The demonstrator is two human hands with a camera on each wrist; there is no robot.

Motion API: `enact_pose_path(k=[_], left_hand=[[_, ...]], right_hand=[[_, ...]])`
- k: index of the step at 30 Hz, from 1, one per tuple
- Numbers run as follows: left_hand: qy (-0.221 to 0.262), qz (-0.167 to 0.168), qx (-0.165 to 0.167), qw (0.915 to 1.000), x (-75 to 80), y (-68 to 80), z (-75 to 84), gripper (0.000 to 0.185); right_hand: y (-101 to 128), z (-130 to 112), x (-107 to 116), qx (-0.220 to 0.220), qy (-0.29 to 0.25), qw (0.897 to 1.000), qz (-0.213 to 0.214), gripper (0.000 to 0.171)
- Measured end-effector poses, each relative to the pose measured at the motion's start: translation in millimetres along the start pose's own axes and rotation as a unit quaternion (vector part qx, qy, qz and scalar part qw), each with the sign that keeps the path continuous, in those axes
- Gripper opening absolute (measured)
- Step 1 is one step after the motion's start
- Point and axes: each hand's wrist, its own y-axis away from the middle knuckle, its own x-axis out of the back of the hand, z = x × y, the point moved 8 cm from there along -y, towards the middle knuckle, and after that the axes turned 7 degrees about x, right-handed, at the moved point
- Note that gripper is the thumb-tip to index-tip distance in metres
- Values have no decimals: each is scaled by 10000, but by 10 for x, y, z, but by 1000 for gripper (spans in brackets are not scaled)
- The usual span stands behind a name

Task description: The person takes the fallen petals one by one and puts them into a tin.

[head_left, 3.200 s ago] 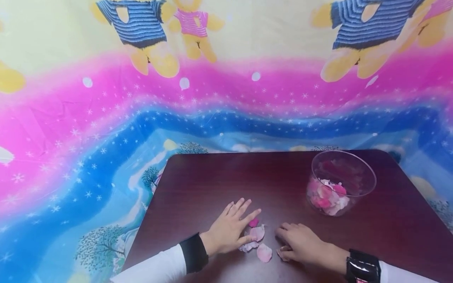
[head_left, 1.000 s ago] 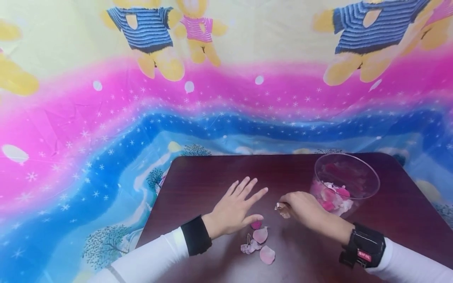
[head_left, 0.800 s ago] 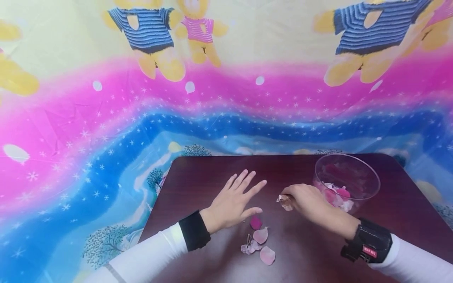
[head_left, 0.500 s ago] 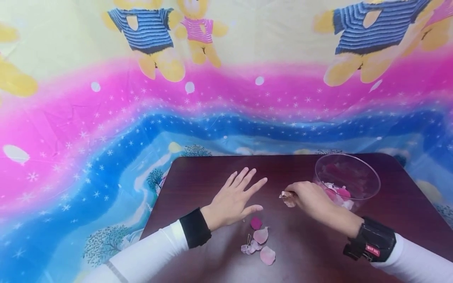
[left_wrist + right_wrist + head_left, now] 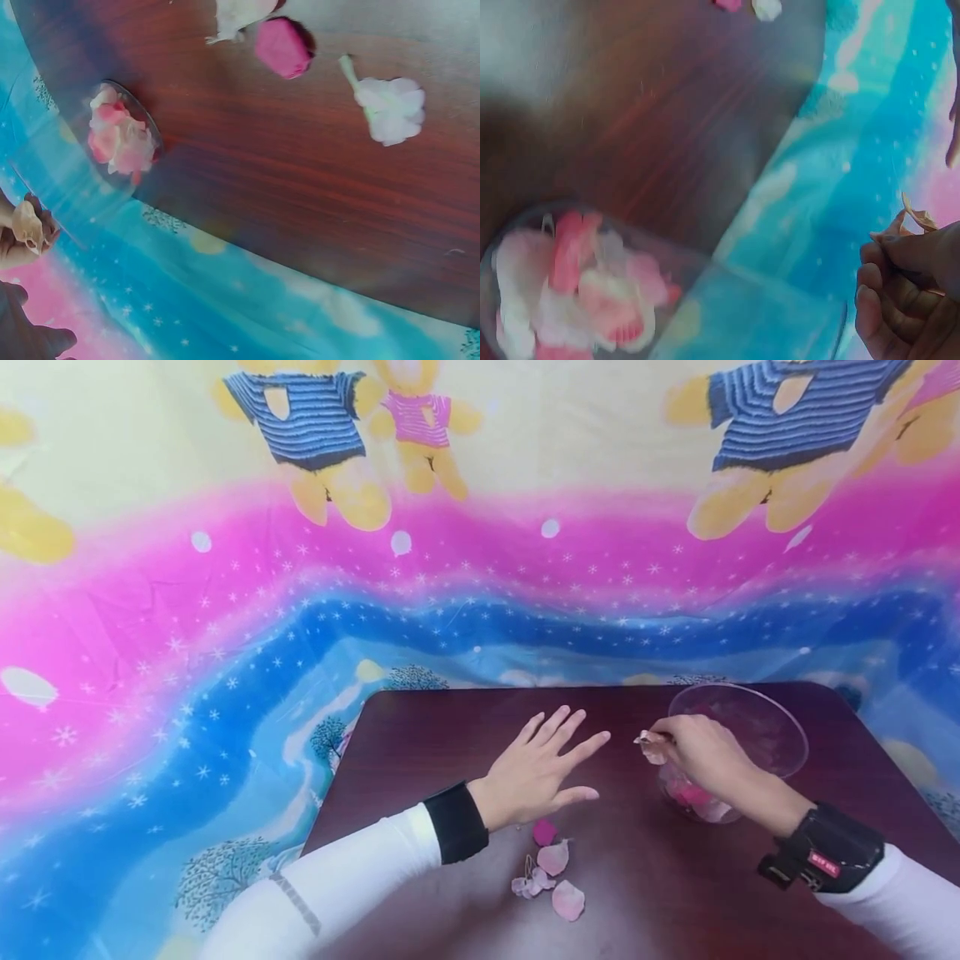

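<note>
So from the head camera, the right hand [image 5: 701, 756] has its fingers curled, pinching a pale petal [image 5: 649, 740] at the fingertips, right over the near-left rim of the clear bowl [image 5: 780, 752]. Held up at the tips like that, I'd guess so it can fall straight in with the pink and white petals already at the bottom. The petal sticks out leftward past the fingertips, long axis roughly level, toward the left hand [image 5: 543, 768]. That one hovers flat over the table [image 5: 420, 752], fingers straight and spread, holding nothing, with the loose petals [image 5: 551, 864] just behind its thumb.

Left wrist camera: the dark pink petal [image 5: 281, 46] and a pale one [image 5: 390, 109] lie flat on the wood; the bowl's heap of petals [image 5: 118, 142] sits further off.

Right wrist camera: curled fingers [image 5: 889, 300] clamp the petal [image 5: 919, 219], which pokes up beyond the knuckles, bowl down left of them.
</note>
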Motion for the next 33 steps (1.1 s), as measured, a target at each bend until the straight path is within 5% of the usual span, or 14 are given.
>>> enact_pose_path(k=[10,20,28,33], left_hand=[[-110,107,-174,9997,130,-254,247,78],[-200,4,-198,9996,103,-256,289,76],[-216,1,-226,9995,41,-176,256,76],[-242,40,-235,9994,35,-176,253,75]], right_hand=[[89,382,390,-330,535,9973,389,13],[168,709,413,-762,628,9950,168,20],[217,943,222,-998,870,9879,-810,31],[258,979,181,-937,936,9858,-1035,45]])
